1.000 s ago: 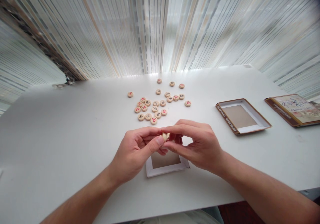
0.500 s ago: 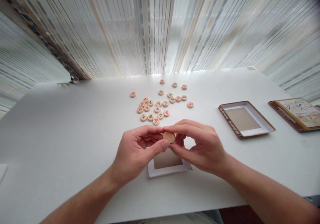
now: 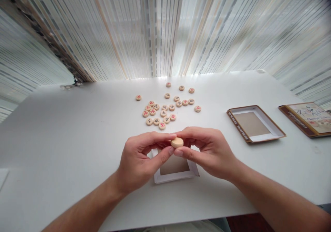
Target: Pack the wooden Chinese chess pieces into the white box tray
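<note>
A round wooden piece is pinched between the fingertips of both hands, a blank side showing. My left hand holds it from the left with thumb and index finger. From the right, my right hand grips the same piece in a closed pinch. Below the hands lies an open shallow box with a brown bottom, partly hidden by them. Beyond the fingers, several round pieces with red or black characters, one of them a red-marked piece, lie scattered on the white table.
To the right rests another shallow open box with a brown rim. Farther right is a printed box. A striped curtain hangs behind the table's far edge.
The held piece has turned between the fingers, so its side edge now shows below the blank face. The fingertips have shifted slightly around it.
</note>
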Demonstrator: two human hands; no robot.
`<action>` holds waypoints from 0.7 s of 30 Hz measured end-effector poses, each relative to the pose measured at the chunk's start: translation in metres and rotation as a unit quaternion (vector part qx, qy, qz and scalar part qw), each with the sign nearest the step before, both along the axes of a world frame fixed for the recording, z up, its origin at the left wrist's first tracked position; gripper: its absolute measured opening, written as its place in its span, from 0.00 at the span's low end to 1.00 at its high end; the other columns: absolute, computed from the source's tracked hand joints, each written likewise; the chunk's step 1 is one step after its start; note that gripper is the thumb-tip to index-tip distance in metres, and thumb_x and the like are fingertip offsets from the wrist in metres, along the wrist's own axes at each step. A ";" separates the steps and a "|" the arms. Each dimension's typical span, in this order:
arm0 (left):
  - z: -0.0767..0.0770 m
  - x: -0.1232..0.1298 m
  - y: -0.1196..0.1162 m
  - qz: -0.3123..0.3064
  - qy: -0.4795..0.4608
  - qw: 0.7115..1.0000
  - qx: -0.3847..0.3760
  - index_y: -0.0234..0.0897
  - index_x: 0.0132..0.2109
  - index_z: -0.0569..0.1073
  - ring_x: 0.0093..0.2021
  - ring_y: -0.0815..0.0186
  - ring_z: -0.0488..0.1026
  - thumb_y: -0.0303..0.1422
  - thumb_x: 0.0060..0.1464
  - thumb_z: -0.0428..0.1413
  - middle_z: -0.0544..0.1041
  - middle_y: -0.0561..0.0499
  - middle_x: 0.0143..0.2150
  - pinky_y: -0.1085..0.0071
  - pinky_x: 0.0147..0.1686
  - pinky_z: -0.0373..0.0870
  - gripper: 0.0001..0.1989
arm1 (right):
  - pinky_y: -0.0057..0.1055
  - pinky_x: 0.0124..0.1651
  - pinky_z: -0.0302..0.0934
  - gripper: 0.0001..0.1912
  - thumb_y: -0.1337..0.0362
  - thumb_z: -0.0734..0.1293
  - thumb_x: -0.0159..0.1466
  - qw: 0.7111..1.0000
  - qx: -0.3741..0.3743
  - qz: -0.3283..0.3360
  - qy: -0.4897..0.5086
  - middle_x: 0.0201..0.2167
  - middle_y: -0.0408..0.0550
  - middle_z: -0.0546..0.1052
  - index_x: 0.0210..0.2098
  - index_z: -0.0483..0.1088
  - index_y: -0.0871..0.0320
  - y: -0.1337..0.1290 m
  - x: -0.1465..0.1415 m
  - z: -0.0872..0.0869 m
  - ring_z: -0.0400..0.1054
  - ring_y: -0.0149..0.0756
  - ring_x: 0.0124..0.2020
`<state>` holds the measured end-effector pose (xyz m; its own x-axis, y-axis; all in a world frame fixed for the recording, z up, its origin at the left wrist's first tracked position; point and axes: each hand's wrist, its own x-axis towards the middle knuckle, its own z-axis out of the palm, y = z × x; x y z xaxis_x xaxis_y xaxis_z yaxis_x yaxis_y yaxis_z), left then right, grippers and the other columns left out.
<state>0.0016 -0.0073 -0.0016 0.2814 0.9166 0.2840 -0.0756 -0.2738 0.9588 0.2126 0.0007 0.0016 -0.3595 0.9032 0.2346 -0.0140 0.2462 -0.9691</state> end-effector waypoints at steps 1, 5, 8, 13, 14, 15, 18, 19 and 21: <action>0.000 0.000 0.000 0.003 0.007 1.000 0.007 0.40 0.50 0.87 0.42 0.67 0.86 0.21 0.60 0.68 0.89 0.49 0.44 0.77 0.45 0.84 0.14 | 0.26 0.33 0.70 0.08 0.66 0.78 0.66 1.000 0.000 0.002 -0.002 0.34 0.48 0.86 0.45 0.87 0.55 0.000 0.000 0.000 0.74 0.32 0.31; 0.005 0.001 0.003 0.018 0.001 1.000 -0.021 0.40 0.46 0.88 0.38 0.69 0.85 0.23 0.61 0.69 0.88 0.51 0.40 0.79 0.40 0.83 0.09 | 0.23 0.29 0.66 0.05 0.66 0.76 0.69 1.000 0.001 0.009 0.000 0.31 0.46 0.85 0.43 0.87 0.55 0.000 -0.001 0.000 0.71 0.28 0.26; 0.009 0.002 0.006 0.012 -0.027 0.997 -0.069 0.41 0.44 0.88 0.33 0.69 0.83 0.24 0.61 0.68 0.86 0.52 0.35 0.79 0.36 0.83 0.07 | 0.23 0.29 0.68 0.06 0.65 0.76 0.69 1.000 -0.020 -0.013 0.018 0.33 0.46 0.85 0.46 0.85 0.55 -0.001 -0.002 -0.002 0.73 0.28 0.27; 0.010 0.002 0.006 0.009 -0.025 0.993 -0.117 0.37 0.40 0.88 0.29 0.68 0.83 0.25 0.61 0.67 0.85 0.51 0.29 0.77 0.34 0.84 0.04 | 0.23 0.29 0.72 0.09 0.67 0.76 0.70 0.998 0.004 -0.063 0.029 0.36 0.46 0.85 0.49 0.82 0.57 -0.003 -0.002 -0.007 0.77 0.29 0.29; 0.010 0.002 0.006 0.006 -0.023 0.992 -0.124 0.36 0.40 0.87 0.29 0.68 0.83 0.25 0.61 0.67 0.85 0.51 0.29 0.76 0.33 0.84 0.04 | 0.24 0.30 0.73 0.09 0.68 0.75 0.70 0.997 0.027 -0.067 0.020 0.36 0.46 0.86 0.49 0.82 0.57 -0.003 -0.002 -0.007 0.78 0.29 0.29; 0.010 0.001 0.006 0.003 -0.022 0.991 -0.131 0.36 0.39 0.87 0.28 0.67 0.83 0.25 0.62 0.67 0.85 0.51 0.29 0.76 0.33 0.84 0.03 | 0.24 0.31 0.74 0.09 0.70 0.74 0.70 0.996 0.057 -0.072 0.006 0.36 0.46 0.86 0.49 0.81 0.57 -0.003 -0.002 -0.007 0.78 0.29 0.29; 0.010 0.001 0.006 0.002 -0.021 0.989 -0.148 0.35 0.39 0.86 0.28 0.67 0.83 0.26 0.61 0.67 0.85 0.50 0.28 0.76 0.33 0.84 0.03 | 0.26 0.33 0.75 0.12 0.75 0.72 0.69 0.978 0.175 -0.093 -0.058 0.38 0.48 0.86 0.50 0.81 0.60 -0.004 -0.001 -0.008 0.78 0.30 0.30; 0.010 0.001 0.007 0.004 -0.021 0.988 -0.151 0.35 0.38 0.87 0.28 0.68 0.83 0.26 0.61 0.67 0.85 0.50 0.28 0.76 0.32 0.84 0.03 | 0.26 0.34 0.74 0.12 0.76 0.73 0.68 0.969 0.214 -0.096 -0.078 0.38 0.49 0.86 0.50 0.81 0.61 -0.004 -0.001 -0.008 0.77 0.30 0.29; 0.011 0.001 0.007 0.010 -0.019 0.988 -0.151 0.35 0.38 0.87 0.27 0.68 0.82 0.26 0.61 0.67 0.85 0.51 0.28 0.77 0.32 0.83 0.03 | 0.26 0.33 0.74 0.13 0.76 0.75 0.67 0.950 0.274 -0.099 -0.108 0.37 0.51 0.85 0.51 0.80 0.64 -0.003 -0.002 -0.008 0.75 0.30 0.28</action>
